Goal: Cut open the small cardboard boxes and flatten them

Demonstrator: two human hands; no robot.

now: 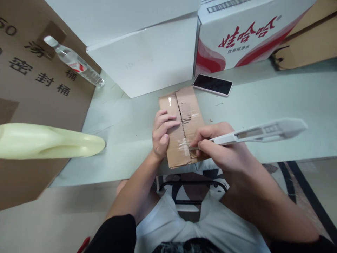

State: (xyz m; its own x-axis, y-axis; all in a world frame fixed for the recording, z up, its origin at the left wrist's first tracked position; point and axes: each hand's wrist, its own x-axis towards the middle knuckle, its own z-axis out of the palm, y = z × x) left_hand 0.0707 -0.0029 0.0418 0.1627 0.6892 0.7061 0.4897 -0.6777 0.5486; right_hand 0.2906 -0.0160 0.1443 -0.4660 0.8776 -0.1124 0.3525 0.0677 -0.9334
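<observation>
A small brown cardboard box (195, 109) lies on the table near its front edge, a worn seam with torn paper and clear tape running along its top. My left hand (161, 135) grips the box's left side, fingers over the top face. In my right hand (223, 146) is a white utility knife (263, 132), its handle pointing off to the right. The knife's front end meets the seam near the box's close end; my fingers partly hide the blade.
On the pale green table (121, 119), a phone (213, 84) lies beyond the box. Behind stand a white box (150, 59) and a red-and-white carton (237, 42). At left are a large brown carton (52, 109), a water bottle (79, 65) and a pale yellow object (58, 142).
</observation>
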